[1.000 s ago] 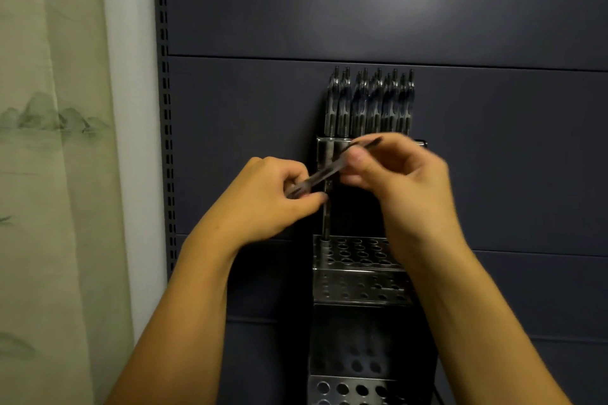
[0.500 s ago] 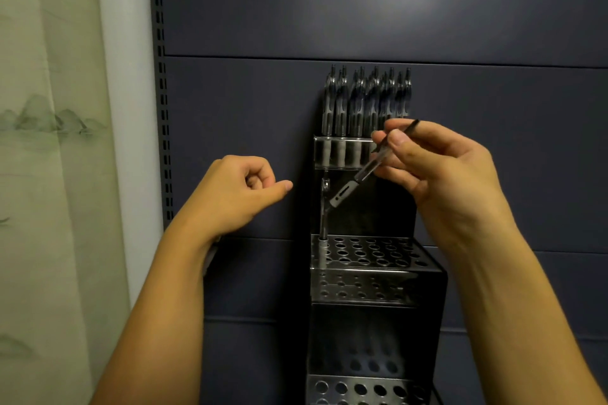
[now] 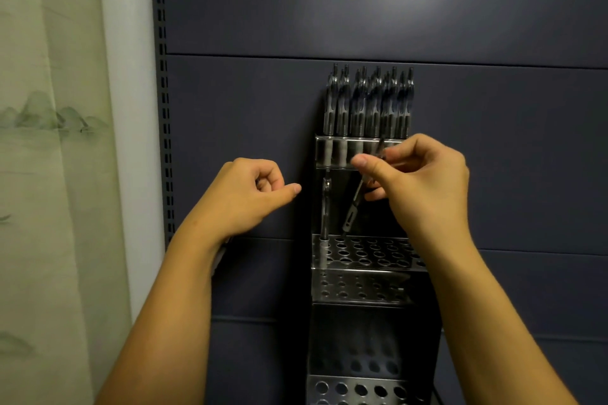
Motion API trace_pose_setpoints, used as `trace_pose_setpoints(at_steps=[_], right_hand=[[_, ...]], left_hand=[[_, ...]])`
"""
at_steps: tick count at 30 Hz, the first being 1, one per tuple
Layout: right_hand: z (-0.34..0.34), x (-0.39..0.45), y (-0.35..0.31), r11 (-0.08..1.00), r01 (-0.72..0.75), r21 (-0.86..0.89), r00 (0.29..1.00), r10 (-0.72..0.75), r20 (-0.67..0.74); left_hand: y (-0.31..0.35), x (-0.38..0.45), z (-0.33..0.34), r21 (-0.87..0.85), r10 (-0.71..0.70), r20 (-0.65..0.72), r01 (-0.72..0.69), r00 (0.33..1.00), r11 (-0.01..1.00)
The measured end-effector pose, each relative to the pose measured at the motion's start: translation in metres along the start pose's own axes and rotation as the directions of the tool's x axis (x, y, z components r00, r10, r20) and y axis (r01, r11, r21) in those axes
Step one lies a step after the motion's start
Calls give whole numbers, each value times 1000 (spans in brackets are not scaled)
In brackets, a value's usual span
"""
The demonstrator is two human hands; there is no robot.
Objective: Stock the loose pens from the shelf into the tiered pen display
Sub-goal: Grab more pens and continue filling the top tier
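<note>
A clear tiered pen display point(image 3: 363, 284) hangs on a dark panel wall. Its top tier holds a row of several upright pens point(image 3: 368, 105). One pen point(image 3: 325, 207) stands alone in the far-left hole of the middle tier. My right hand point(image 3: 418, 181) pinches a dark pen point(image 3: 353, 207), tilted, its lower tip just above the middle tier's holes near the left. My left hand point(image 3: 250, 194) hovers left of the display, fingers curled, thumb out, holding nothing.
The middle and lower tiers show rows of vacant holes point(image 3: 371, 250). A slotted shelving upright point(image 3: 163, 92) runs down the panel's left edge. A pale green curtain point(image 3: 49, 174) hangs at the far left.
My left hand let go of the pen and drew back to the left. My right hand carried the pen down, turning it steeper, until its tip reached the middle tier.
</note>
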State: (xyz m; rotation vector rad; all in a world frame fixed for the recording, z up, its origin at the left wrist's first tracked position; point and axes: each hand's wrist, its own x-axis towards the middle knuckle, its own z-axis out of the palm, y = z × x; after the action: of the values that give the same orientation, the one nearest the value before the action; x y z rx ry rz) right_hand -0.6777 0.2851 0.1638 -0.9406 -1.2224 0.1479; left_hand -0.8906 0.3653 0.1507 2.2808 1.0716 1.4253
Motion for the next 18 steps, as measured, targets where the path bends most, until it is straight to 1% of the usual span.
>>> trace_pose_setpoints(at_steps=[5,10,15,18], right_hand=[[7,-2,3,992,-9,-126,998,17,68],[5,-1,5,965,-5,-263,984,52,172],[14,-4,10,891,43,-453,993,13,118],[15,-8,6,826,64,-560,993,5,121]], left_hand=[[-1,0,1,-2,2,5,-2,1000,1000],[-1,0,2,-2,1,2,-1,1000,1000],[-2,1,3,-6,-1,5,1,1000,1000],[-2,1,3,-2,-1,6,1,1000,1000]])
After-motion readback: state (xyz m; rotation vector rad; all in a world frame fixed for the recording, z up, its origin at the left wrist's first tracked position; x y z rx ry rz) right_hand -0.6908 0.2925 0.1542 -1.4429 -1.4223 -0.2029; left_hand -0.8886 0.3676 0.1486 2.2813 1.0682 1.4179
